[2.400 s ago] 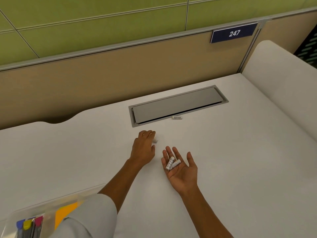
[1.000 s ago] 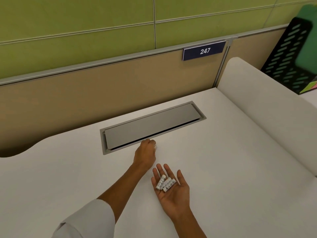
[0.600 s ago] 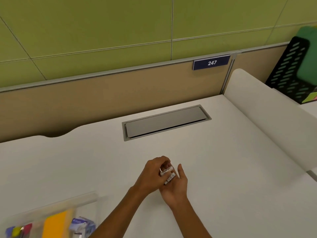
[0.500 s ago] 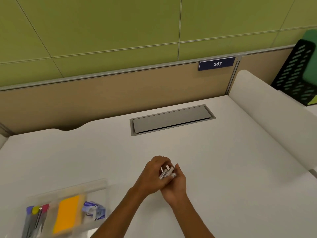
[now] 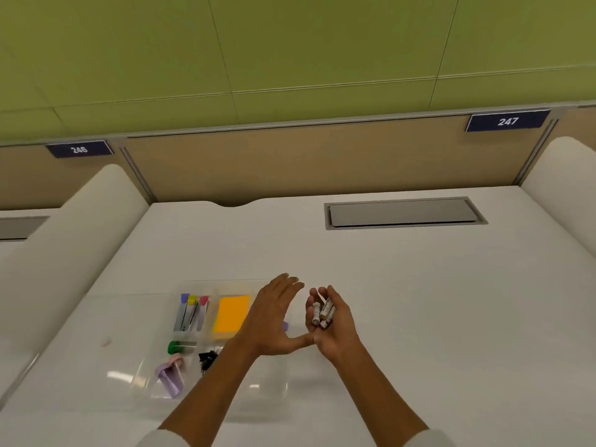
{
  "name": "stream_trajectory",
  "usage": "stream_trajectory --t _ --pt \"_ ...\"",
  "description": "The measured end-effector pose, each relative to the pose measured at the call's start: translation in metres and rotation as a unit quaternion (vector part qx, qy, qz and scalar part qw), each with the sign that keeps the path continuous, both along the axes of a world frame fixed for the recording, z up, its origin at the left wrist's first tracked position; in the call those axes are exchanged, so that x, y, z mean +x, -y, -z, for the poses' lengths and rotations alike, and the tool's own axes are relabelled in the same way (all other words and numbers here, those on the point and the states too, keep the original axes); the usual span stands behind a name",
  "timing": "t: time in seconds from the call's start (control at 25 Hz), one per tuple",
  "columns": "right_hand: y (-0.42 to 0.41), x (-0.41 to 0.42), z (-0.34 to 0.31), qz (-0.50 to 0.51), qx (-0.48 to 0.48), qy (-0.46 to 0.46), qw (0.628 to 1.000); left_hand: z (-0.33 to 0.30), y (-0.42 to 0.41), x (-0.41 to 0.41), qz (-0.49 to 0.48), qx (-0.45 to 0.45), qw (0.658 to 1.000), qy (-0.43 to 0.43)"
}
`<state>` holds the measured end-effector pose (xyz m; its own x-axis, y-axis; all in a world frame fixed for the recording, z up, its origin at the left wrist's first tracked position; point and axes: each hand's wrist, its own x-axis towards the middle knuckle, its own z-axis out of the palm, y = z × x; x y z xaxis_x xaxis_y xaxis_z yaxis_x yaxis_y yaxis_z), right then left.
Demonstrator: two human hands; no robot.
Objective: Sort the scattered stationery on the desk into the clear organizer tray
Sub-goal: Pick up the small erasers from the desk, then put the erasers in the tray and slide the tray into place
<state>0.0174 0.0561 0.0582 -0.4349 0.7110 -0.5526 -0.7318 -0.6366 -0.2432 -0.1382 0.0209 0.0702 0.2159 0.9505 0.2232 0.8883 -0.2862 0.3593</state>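
Item 1 — two forearms enter from 6 o'clock, pale sleeve cuffs at the bottom edge.

Item 2 — clear organizer tray (image 5: 151,375), at 7 to 8 o'clock of the hands, on the white desk (image 5: 435,301). Near compartments: a lilac item (image 5: 171,377), blurred, kind unclear; black binder clips (image 5: 208,359) just to its 3 o'clock; a green-capped tube (image 5: 180,346) lying on its side above them. Far compartments: three grey markers with blue, yellow and pink caps (image 5: 192,312) side by side; an orange sticky-note pad (image 5: 231,313) at their 3 o'clock.

Item 3 — left hand (image 5: 274,321), fingers spread and empty, palm turned toward 3 o'clock, over the tray's right portion. Its thumb tip touches the heel of the right hand.

Item 4 — right hand (image 5: 333,327), cupped palm-up around several small white cylinders (image 5: 322,312) with printed labels, lying in a loose bundle against the curled fingers. The hand is just beyond the tray's right edge.

Item 5 — grey cable-hatch cover (image 5: 403,212), set flush in the desk at 1 o'clock, well apart from the hands.

Item 6 — white side dividers at 9 and 3 o'clock; tan back panel with navy plates "246" (image 5: 79,149) and "247" (image 5: 508,121); green wall above.
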Motion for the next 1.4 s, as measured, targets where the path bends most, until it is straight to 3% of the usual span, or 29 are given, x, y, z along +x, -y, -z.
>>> stream_trajectory --t 0.32,0.44,0.52,0.6,0.72,0.76,0.84,0.92,1.08,1.4 --pt "0.075 -0.074 0.005 -0.063 0.091 0.218 0.97 0.04 0.111 -0.099 -0.046 -0.075 0.995 -0.036" --pt "0.092 -0.086 0.011 -0.061 0.139 0.333 0.931 0.051 0.125 -0.113 -0.041 -0.109 0.991 -0.068" --pt "0.098 -0.094 0.015 -0.068 0.18 0.427 0.883 0.054 0.123 -0.112 -0.029 -0.121 0.989 -0.083" --pt "0.102 -0.099 0.021 -0.067 0.26 0.537 0.8 0.058 0.118 -0.11 -0.033 -0.13 0.987 -0.09" --pt "0.102 -0.104 0.033 -0.119 0.418 0.697 0.57 0.063 0.114 -0.107 -0.049 -0.133 0.985 -0.102" --pt "0.101 -0.106 0.038 -0.16 0.437 0.723 0.51 0.065 0.114 -0.107 -0.049 -0.13 0.984 -0.109" --pt "0.1 -0.108 0.046 -0.236 0.441 0.753 0.426 0.07 0.115 -0.107 -0.05 -0.127 0.984 -0.117" --pt "0.099 -0.107 0.049 -0.276 0.433 0.77 0.379 0.071 0.115 -0.108 -0.049 -0.122 0.984 -0.119" --pt "0.102 -0.104 0.045 -0.272 0.443 0.77 0.37 0.071 0.114 -0.108 -0.046 -0.118 0.984 -0.123" --pt "0.106 -0.078 0.031 -0.168 0.48 0.738 0.443 0.068 0.115 -0.109 -0.045 -0.1 0.99 -0.093"
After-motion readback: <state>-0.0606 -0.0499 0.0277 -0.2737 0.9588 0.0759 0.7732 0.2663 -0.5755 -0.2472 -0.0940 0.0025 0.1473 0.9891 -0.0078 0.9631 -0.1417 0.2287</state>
